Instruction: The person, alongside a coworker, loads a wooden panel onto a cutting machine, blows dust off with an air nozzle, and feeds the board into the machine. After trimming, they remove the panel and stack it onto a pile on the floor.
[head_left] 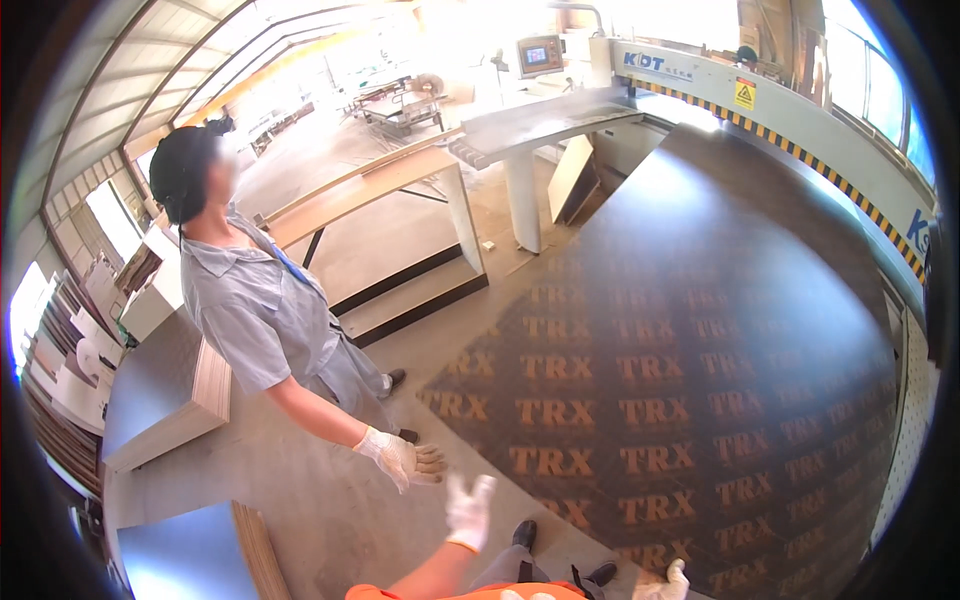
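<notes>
A large dark brown coated plywood panel (700, 330), with rows of orange lettering, slants across the right half. Its far end lies under the beam of a machine. At the panel's near edge, by the bottom of the picture, my right hand (668, 582) in a white glove grips the edge; its lower part is cut off. My left hand (468, 512), also gloved, is raised off the panel's left side with its fingers apart and nothing in it. Close by, a co-worker's gloved hand (400, 460) reaches out, open and empty, apart from mine.
The co-worker (265, 290) in grey stands left of the panel. Above its far side runs the machine beam (780, 110) with a striped edge; a control screen (540, 57) stands behind. Stacked boards (165, 400) lie at left, another stack (190, 550) nearer. A wooden frame (410, 270) stands beyond.
</notes>
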